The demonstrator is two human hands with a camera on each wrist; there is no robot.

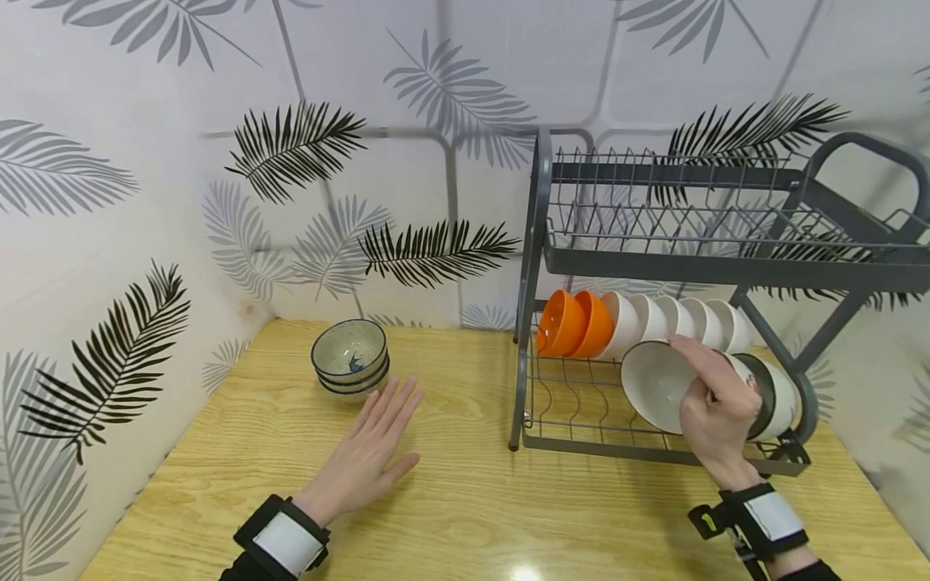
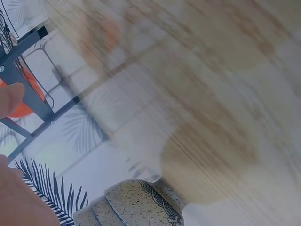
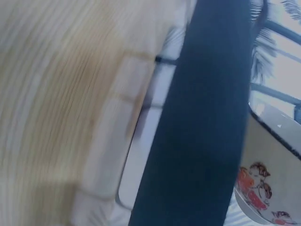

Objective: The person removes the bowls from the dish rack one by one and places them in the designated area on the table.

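The right hand [image 1: 715,403] grasps the rim of a white bowl [image 1: 654,384], which stands on edge in the lower tier of the dish rack [image 1: 534,242]. The left hand [image 1: 370,452] lies released, fingers straight, on the wooden table [image 1: 465,500], just before the stack of speckled bowls [image 1: 350,357].

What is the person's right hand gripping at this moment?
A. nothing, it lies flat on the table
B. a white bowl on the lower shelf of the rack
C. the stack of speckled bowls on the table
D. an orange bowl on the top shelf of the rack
B: the right hand curls round the rim of a white bowl standing on edge in the lower shelf of the dish rack.
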